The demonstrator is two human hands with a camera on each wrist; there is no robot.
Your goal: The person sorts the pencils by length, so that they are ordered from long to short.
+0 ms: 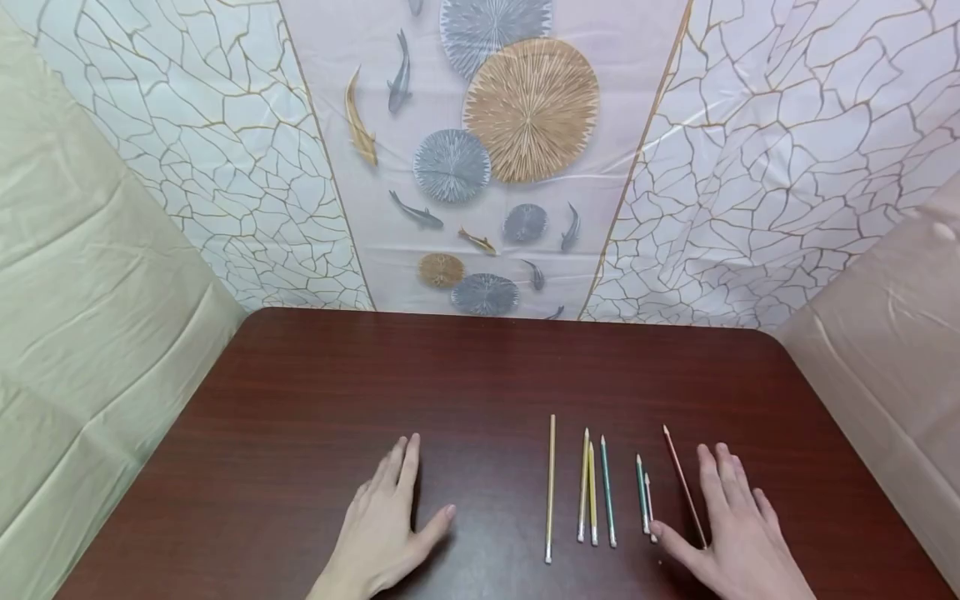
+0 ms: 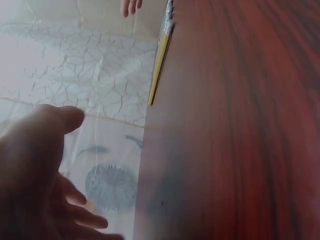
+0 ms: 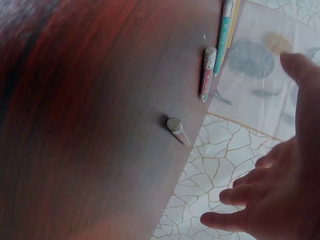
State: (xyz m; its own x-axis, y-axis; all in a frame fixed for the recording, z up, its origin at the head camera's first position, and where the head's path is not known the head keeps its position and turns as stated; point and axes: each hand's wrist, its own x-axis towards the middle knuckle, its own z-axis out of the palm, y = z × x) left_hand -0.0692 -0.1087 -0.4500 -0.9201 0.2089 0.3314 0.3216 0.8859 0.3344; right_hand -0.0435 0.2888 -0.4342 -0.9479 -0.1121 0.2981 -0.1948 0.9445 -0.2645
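My left hand (image 1: pixel 382 525) is on the left of the tabletop, fingers extended and thumb spread, holding nothing. At the right, my right hand (image 1: pixel 742 533) has its fingers stretched forward and its thumb out to the left. Nearest to it is a long red pencil (image 1: pixel 684 487), whose eraser end lies between thumb and palm in the head view. Just past the thumb tip lie a short pink pencil (image 1: pixel 650 507) and a short teal pencil (image 1: pixel 641 492). Farther left are a longer teal pencil (image 1: pixel 607 492), two yellow pencils (image 1: pixel 582 492) touching, and the longest, a tan pencil (image 1: pixel 551 492).
All the pencils lie with erasers toward me on a dark red-brown wooden table (image 1: pixel 300 417). A patterned cloth (image 1: pixel 480 167) with fish and round leaves hangs behind the far edge. Beige cloth (image 1: pixel 90 333) hangs on both sides.
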